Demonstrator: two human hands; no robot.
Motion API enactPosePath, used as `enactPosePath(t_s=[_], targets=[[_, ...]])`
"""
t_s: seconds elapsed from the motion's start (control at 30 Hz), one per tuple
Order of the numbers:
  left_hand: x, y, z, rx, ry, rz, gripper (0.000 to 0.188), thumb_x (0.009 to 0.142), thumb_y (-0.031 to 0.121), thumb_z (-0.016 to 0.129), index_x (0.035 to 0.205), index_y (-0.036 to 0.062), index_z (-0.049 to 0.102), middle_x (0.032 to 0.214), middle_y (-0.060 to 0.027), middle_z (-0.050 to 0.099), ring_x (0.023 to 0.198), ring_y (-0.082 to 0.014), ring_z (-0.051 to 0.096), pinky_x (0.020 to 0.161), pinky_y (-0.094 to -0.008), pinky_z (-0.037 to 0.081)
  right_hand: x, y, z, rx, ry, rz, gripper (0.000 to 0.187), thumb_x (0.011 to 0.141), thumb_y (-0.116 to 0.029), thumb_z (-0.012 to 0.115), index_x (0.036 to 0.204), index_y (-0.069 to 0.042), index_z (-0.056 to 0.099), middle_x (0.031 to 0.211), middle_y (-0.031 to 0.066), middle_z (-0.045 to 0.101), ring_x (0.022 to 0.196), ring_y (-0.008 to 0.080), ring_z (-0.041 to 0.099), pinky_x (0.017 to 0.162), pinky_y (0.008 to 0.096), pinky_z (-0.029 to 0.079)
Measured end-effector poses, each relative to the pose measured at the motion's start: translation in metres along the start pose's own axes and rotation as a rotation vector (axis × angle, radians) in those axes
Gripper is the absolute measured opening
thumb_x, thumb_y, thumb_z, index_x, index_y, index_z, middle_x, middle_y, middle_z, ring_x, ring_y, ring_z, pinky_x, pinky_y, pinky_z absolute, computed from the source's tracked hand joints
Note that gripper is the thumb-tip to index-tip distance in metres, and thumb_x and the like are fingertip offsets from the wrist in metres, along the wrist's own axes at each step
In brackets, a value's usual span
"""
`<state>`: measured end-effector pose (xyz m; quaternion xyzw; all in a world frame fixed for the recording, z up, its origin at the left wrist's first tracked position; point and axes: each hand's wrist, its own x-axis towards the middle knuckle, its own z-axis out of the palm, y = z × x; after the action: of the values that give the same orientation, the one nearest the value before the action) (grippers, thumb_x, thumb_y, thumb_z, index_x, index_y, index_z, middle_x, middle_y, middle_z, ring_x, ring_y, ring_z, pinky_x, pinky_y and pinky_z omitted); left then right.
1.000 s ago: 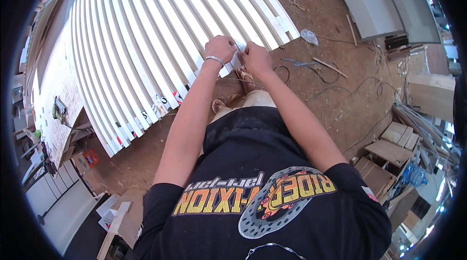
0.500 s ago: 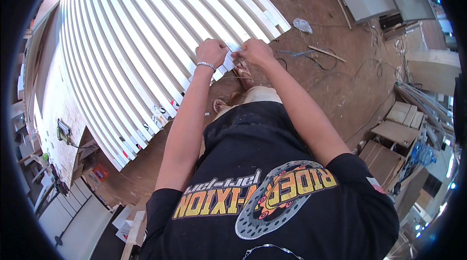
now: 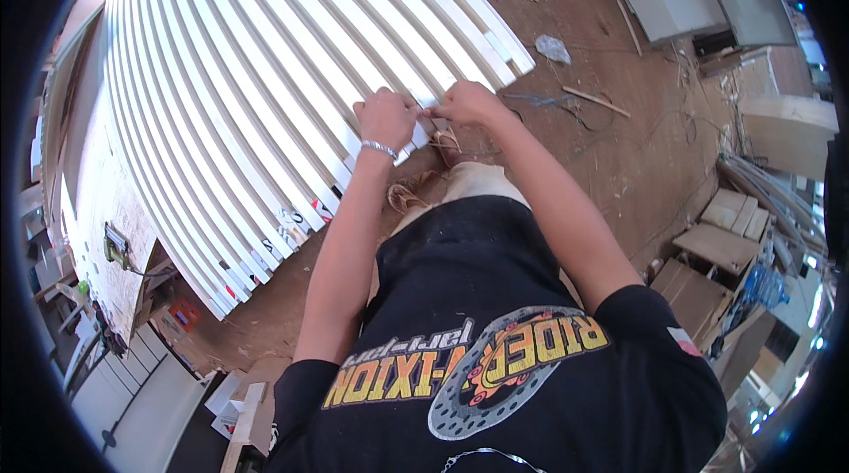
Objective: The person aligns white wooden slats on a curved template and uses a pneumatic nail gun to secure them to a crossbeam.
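Observation:
A large panel of long white slats (image 3: pixel 292 57) with grooves between them spreads out in front of me. My left hand (image 3: pixel 386 117), with a metal bracelet at the wrist, is closed at the slat ends on the panel's near edge. Close beside it, my right hand (image 3: pixel 469 104) is closed too, thumb and finger pinched. The fingertips of both almost meet over a pale slat end (image 3: pixel 422 133). Whatever they pinch is too small to make out. Small patches of printed film (image 3: pixel 292 224) show on several slat ends to the left.
A green tool (image 3: pixel 116 246) lies on a pale board at the left. On the brown floor (image 3: pixel 610 164) are a crumpled clear plastic bag (image 3: pixel 553 49), a thin wooden stick (image 3: pixel 596 102) and cables. Cardboard boxes (image 3: pixel 694 286) and a blue bottle (image 3: pixel 768 286) stand at the right.
Both hands have shifted slightly down and to the right in view, staying close together at the slat ends. The whole view has moved a little as well.

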<state>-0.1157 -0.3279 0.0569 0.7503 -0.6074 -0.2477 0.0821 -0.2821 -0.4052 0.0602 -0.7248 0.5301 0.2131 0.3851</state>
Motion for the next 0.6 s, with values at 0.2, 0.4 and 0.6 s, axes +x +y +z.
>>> enactPosePath(t_s=[0.2,0.4,0.6], targets=[[-0.002,0.001,-0.022,-0.129,0.032,-0.077,0.025,0.088,0.030,0.074,0.104,0.0117,0.077,0.091,-0.0109,0.069,0.098,-0.0288,0.065,0.093,-0.0469,0.039,0.056,-0.019,-0.072,0.324,0.463,-0.273,0.036,0.092,-0.036,0.072,0.099,-0.002,0.066,0.096,0.0209,0.072,0.094,0.0368,0.070,0.083,0.0461,0.053],[0.008,-0.001,-0.048,-0.231,0.192,-0.220,0.021,0.090,0.026,0.073,0.104,0.0106,0.075,0.082,-0.0046,0.064,0.090,-0.0245,0.062,0.089,-0.0423,0.038,0.203,-0.115,-0.163,0.054,0.625,-0.555,0.031,0.096,-0.028,0.067,0.118,-0.006,0.064,0.109,0.0190,0.073,0.105,0.0369,0.069,0.089,0.0479,0.055],[-0.024,-0.015,-0.039,-0.305,0.332,-0.477,0.017,0.092,0.022,0.072,0.103,0.0090,0.074,0.078,-0.0038,0.062,0.080,-0.0226,0.061,0.081,-0.0399,0.039,0.284,-0.185,-0.191,-0.162,0.483,-0.549,0.037,0.099,-0.028,0.057,0.130,-0.009,0.060,0.117,0.0183,0.072,0.112,0.0379,0.068,0.092,0.0504,0.056]])
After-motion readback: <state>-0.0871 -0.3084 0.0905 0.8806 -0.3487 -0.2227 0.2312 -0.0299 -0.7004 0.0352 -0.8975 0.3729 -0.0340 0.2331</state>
